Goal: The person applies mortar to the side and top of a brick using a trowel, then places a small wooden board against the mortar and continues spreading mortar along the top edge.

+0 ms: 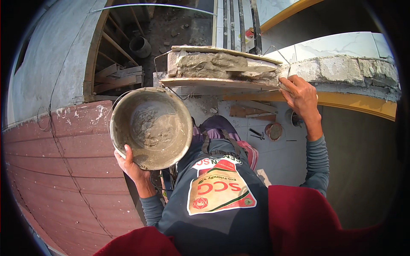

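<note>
My left hand grips the rim of a round, mortar-smeared bucket, thumb over the edge. Wet grey mortar lies in its bottom. Ahead, a narrow wall top is packed with rough mortar between a far board and a near board. At the right end of these boards, my right hand has its fingers pinched on a thin bent wire that loops over them. A flat strip lies on the mortar; its kind is unclear.
Rough blockwork continues right, above a yellow beam. Red-brown cladding runs along the left. Below lie a hammer, a small mortar pot and wood offcuts. Beyond the wall stands another bucket.
</note>
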A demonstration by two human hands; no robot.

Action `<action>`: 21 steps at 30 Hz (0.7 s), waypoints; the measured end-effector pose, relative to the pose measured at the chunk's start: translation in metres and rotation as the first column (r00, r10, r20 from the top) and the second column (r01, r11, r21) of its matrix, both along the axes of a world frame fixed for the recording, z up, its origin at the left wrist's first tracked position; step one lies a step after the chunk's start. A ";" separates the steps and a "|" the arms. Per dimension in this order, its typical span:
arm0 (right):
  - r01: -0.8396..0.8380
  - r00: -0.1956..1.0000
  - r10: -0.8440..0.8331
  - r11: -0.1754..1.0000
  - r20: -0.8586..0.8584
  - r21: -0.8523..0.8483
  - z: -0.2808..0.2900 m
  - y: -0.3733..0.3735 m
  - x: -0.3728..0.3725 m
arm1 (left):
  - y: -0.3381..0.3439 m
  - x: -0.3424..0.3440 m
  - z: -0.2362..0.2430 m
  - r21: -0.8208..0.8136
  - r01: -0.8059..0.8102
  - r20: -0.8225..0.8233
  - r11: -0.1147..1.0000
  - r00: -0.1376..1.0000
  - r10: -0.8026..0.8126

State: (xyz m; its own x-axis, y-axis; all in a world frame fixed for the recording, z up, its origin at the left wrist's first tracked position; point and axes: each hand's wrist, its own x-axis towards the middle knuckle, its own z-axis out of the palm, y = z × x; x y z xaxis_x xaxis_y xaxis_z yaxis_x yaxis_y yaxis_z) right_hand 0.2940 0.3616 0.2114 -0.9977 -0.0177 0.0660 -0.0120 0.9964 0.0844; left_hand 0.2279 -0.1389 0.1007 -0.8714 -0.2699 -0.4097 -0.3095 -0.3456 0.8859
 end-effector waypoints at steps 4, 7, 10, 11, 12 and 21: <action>0.021 0.998 -0.026 0.996 -0.060 -0.082 0.002 -0.005 -0.006 | 0.001 0.000 0.002 0.009 -0.006 0.003 1.000 1.000 0.006; 0.004 0.999 0.000 0.997 0.049 -0.073 0.001 -0.008 -0.005 | 0.001 -0.001 0.000 0.019 0.002 0.008 1.000 1.000 -0.003; 0.090 0.996 -0.084 0.983 0.043 -0.161 0.001 -0.005 0.003 | -0.001 -0.001 -0.001 0.016 0.004 0.001 1.000 1.000 -0.004; 0.089 0.996 -0.083 0.983 0.042 -0.161 0.001 -0.007 0.003 | -0.001 -0.001 -0.001 0.020 0.013 -0.004 1.000 1.000 -0.013; 0.091 0.995 -0.082 0.979 0.060 -0.181 0.001 -0.011 0.003 | -0.001 -0.001 0.000 0.020 0.011 -0.004 1.000 1.000 -0.011; 0.065 0.998 -0.062 0.956 0.020 -0.285 -0.037 -0.038 -0.027 | -0.005 -0.004 -0.004 0.026 0.032 -0.024 0.999 0.999 -0.031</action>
State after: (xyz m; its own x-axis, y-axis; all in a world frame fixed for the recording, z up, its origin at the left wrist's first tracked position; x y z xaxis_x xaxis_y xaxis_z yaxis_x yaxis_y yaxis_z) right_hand 0.2668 0.3235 0.1746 -0.9968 0.0639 0.0482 0.0529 0.9777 -0.2034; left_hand 0.2242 -0.1436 0.0965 -0.8889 -0.2317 -0.3952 -0.2992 -0.3595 0.8838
